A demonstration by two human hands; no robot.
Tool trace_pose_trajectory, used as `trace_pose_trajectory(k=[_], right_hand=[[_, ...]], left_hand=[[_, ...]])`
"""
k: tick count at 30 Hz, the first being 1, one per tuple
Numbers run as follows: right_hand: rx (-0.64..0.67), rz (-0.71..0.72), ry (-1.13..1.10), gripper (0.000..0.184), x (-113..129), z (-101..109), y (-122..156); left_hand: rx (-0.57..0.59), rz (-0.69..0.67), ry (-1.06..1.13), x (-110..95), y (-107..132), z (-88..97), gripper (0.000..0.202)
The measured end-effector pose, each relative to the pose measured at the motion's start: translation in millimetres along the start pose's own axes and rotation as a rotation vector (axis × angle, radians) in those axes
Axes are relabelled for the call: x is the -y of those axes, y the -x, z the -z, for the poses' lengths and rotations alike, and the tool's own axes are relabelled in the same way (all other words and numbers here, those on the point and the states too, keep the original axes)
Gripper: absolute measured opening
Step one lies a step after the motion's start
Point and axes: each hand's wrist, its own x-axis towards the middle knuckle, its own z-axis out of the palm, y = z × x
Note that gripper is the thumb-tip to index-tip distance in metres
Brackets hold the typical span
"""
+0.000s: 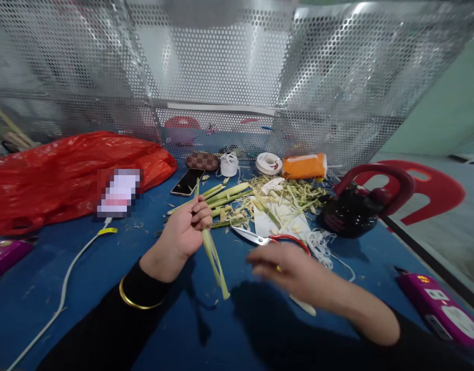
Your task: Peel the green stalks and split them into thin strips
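My left hand (191, 224) is closed round a pale green plant stalk (214, 257), split into strips at its lower end. A thin end of it sticks up above the fingers. My right hand (283, 265) is over the table to the right, its fingers smeared by motion; what they hold, if anything, cannot be made out. Just beyond it lie scissors (256, 236) with red handles, partly hidden by that hand. Behind the left hand are several thicker green stalks (231, 195). Cut scraps (298, 193) are heaped to their right, partly on white paper (262, 222).
A dark kettle-like pot (347, 214) stands at the right, near white string (320, 245). Along the back sit a spool (268, 163), an orange packet (304, 166) and a checked case (202, 161). A phone (187, 183) and a red bag (59, 175) lie left.
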Motion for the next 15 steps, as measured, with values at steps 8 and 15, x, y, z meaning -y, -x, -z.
trace_pose_trajectory(k=[8, 15], right_hand=[[-0.323, -0.475, 0.883, 0.032, -92, 50, -15], [-0.536, -0.452, 0.850, 0.024, -81, 50, -14]], left_hand=[[-0.016, 0.225, -0.086, 27, -1, 5.5, 0.026], [-0.011, 0.226, -0.128, 33, -2, 7.8, 0.026]])
